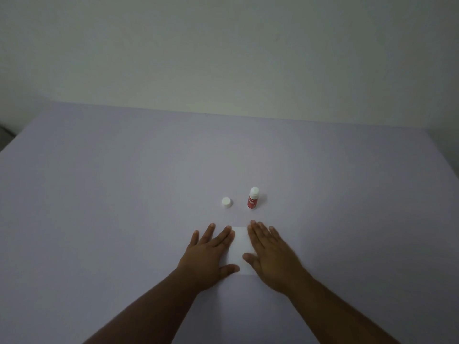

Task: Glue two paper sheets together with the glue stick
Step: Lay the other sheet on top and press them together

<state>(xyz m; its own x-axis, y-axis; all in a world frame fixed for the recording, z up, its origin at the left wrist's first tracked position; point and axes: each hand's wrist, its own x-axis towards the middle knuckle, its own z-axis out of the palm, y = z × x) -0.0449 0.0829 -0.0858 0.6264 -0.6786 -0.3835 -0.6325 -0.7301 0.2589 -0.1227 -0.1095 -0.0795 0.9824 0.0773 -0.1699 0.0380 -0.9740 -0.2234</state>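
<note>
A white paper (239,247) lies flat on the pale lilac table (124,207), near me at the middle. My left hand (210,256) rests flat on its left part, fingers spread. My right hand (270,254) lies flat on its right part, fingers together. Both palms face down and hold nothing. I cannot tell whether one sheet or two lie under the hands. Beyond the paper the red glue stick (252,197) stands upright with its white tip bare. Its white cap (226,202) sits to its left, apart from it.
A plain pale wall (223,58) rises behind the table's far edge. The table's left edge runs diagonally at the far left, with something dark (6,131) beyond it.
</note>
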